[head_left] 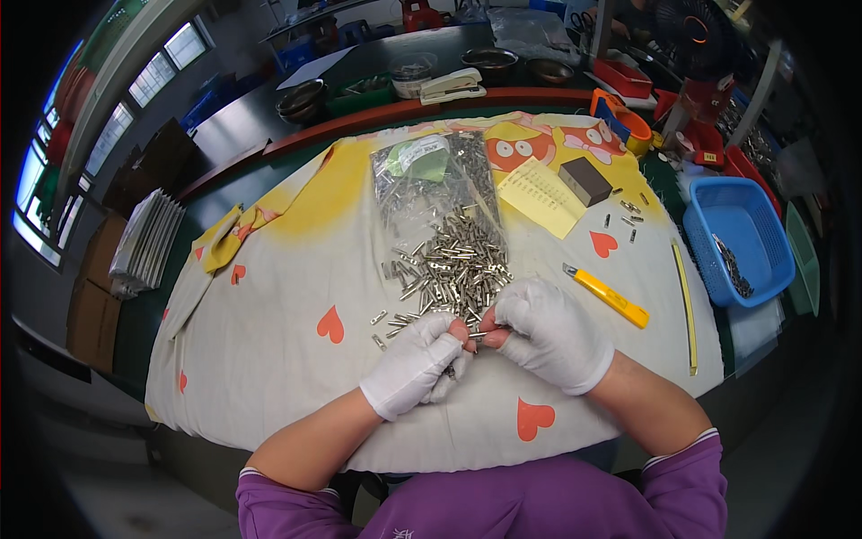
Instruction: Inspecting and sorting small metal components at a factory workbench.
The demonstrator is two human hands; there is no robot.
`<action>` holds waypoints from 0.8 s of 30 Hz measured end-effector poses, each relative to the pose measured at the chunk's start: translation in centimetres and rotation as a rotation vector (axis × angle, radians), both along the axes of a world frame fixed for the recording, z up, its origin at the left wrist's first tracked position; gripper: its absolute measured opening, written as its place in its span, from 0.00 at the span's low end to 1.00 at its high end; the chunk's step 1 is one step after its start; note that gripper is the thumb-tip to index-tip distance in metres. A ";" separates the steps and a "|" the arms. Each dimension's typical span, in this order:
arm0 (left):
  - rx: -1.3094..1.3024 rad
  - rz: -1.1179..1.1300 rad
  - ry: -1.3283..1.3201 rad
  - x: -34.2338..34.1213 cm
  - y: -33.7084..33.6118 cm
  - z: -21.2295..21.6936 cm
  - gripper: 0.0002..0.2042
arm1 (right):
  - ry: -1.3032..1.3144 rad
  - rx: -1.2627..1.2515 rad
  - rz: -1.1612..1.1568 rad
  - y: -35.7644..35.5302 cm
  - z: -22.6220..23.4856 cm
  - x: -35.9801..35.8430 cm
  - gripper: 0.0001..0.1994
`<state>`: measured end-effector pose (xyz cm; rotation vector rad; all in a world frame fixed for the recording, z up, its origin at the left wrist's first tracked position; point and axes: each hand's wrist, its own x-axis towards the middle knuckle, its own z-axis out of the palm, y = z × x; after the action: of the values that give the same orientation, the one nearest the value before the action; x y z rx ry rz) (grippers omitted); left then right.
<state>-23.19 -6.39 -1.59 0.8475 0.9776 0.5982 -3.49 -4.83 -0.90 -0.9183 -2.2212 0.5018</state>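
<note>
Clearly, the part (477, 335) is a slim, silvery metal piece, small enough that only a short, bright length of it shows between the fingertips. It lies roughly level, running crosswise, just below the near edge of the pile (460, 265); its finer detail is too small to make out.

The left hand (417, 361) is curled, with its thumb and fingertips closed on the left end of the part. A darker bit of metal shows beneath its lower fingers, though whether they grip it I cannot tell. The right hand (554, 339) is bent over at the other end, thumb and finger pinched together on the part and the remaining fingers folded in. Both wear white gloves, with bare skin showing at some of the fingertips.

The pile is made of many similar slender pieces, shiny and nickel-grey, lying at all angles across one another. Some show dark spots like holes or slots, and light glints along their sides. Two strays (379, 330) lie just to its left, both tilted. Beyond the pile, a clear bag (435, 189) holds more grey metal pieces, with a green and white label near its far end.

Everything here rests on a pale cloth (269, 359) with red hearts and yellow patches. To the right of the pile lie a yellow knife (611, 298), a yellow note (539, 198), a dark block (584, 181) touching the note, and a scatter of small metal pieces (630, 211) near the block.
</note>
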 end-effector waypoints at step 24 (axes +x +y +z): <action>0.033 -0.034 -0.205 -0.7 0.5 -0.3 0.08 | -0.063 -0.083 -0.163 0.1 1.0 0.3 0.07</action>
<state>-23.89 -5.85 -1.91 0.8137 0.7675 0.6596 -3.16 -4.75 0.08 -1.1620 -2.1715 0.4980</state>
